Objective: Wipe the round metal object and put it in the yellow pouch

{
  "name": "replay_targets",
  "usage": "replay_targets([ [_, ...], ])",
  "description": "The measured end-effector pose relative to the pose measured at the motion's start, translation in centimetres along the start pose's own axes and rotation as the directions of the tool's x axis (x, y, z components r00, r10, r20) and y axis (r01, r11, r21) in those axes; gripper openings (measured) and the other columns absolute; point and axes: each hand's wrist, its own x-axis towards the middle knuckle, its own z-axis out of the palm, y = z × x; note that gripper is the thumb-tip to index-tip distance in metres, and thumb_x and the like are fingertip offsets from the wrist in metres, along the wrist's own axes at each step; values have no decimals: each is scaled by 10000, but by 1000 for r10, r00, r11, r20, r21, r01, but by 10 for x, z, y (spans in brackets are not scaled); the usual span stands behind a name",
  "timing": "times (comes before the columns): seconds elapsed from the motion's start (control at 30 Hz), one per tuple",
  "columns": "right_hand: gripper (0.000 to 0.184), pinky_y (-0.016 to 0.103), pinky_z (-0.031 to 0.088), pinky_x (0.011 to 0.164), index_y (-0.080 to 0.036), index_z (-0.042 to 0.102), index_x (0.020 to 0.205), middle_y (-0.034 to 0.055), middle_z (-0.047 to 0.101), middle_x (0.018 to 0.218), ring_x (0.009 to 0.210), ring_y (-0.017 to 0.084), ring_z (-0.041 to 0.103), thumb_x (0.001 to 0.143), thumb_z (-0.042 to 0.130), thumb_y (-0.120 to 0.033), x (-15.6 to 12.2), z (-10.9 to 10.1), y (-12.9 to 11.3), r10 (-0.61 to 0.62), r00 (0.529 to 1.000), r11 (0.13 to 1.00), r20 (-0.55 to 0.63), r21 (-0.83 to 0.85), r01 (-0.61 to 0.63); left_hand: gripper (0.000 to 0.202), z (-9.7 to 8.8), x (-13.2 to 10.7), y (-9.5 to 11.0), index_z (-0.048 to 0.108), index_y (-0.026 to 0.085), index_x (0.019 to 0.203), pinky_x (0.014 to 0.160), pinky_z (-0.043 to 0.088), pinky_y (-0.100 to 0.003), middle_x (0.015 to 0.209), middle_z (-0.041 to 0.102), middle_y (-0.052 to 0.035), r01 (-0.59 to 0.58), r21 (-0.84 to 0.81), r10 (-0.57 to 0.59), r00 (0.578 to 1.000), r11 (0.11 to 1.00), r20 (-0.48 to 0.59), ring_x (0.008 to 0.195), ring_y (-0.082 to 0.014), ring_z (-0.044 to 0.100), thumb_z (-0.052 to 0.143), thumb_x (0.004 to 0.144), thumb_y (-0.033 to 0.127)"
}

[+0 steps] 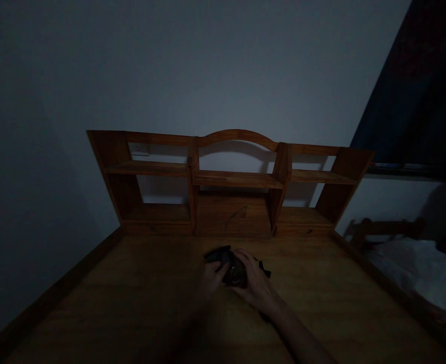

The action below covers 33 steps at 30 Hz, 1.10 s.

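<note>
Your two hands meet around a dark object near the middle of the wooden tabletop, in front of the shelf unit. Your right hand curls about the object's right side, fingers over the top and thumb lower down, so it has the thing clasped between them. Your left hand is at the opposite side, its fingertips against the object; the light is too dim to tell whether they pinch it or only touch it. A flat black part sticks out beyond your left fingers, and a short black piece shows just past your right hand; you cannot make out what the object is, nor whether it rests on the wood. The shelf unit stands across the far end of the tabletop, with an arched rail over its middle bay, and a pale wall rises behind it. Off to your right, beyond the tabletop's edge, lie a whitish crumpled sheet and a wooden rail, below a dark curtain.
</note>
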Motion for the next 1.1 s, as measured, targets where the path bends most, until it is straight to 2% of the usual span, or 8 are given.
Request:
replay_targets([
  [0.13,809,480,378,1080,-237,250,1422,142,379,1416,1335,295,362,760,714,-270,0,3,2,34,999,998,-24,51,-33,469,1,-1,-3,682,134,945,687,515,-317,949,712,-92,114,-193,-90,988,975,127,887,-266,659,676,650,499],
  [0.3,851,445,360,1097,-226,236,1437,138,361,1439,1350,281,344,735,717,-219,3,3,-5,18,999,995,46,100,-22,333,1,0,-1,680,121,878,806,504,-332,921,720,-98,-91,-214,113,989,973,92,903,-259,655,715,629,339],
  [0.43,920,425,338,1114,-216,179,1469,134,338,1471,1370,269,318,732,728,-257,2,0,-12,25,995,994,100,103,-35,287,3,-2,0,668,127,981,842,499,-318,1015,715,-105,-183,-10,183,983,983,-34,951,-240,658,603,724,237],
  [0.57,935,452,372,1083,-196,168,1476,158,371,1455,1339,292,372,734,726,-314,-2,3,-7,7,997,999,82,47,-11,286,0,-7,6,661,183,1036,800,501,-281,997,725,-67,-86,317,141,978,944,-153,876,-192,675,559,770,199],
  [0.67,941,489,391,1058,-182,179,1471,177,418,1423,1315,319,402,732,733,-366,-5,7,3,-23,999,997,47,-72,26,265,-2,-10,12,663,229,1031,776,500,-259,983,728,-30,-79,366,153,972,927,-179,854,-177,679,584,779,246],
  [0.83,902,500,418,1032,-186,271,1449,171,448,1396,1277,335,437,724,738,-453,-7,4,11,-64,997,970,30,-233,70,291,0,-9,10,678,200,1023,771,514,-295,957,735,-62,-120,271,166,974,955,-152,856,-220,687,590,785,343],
  [0.97,814,491,416,1037,-204,285,1449,154,449,1391,1281,315,427,781,690,-432,-2,-4,10,-89,996,959,-12,-270,83,387,5,-6,2,664,146,1036,878,500,-350,1060,710,-107,-106,-20,106,994,994,-7,991,-256,659,590,791,437],
  [1.1,812,487,414,1041,-227,285,1451,140,425,1410,1291,306,416,782,696,-434,-1,-6,6,-34,999,972,17,-231,37,514,9,-2,-10,620,127,1120,983,452,-394,1198,655,-139,-69,-219,81,996,973,46,1125,-281,601,673,715,437],
])
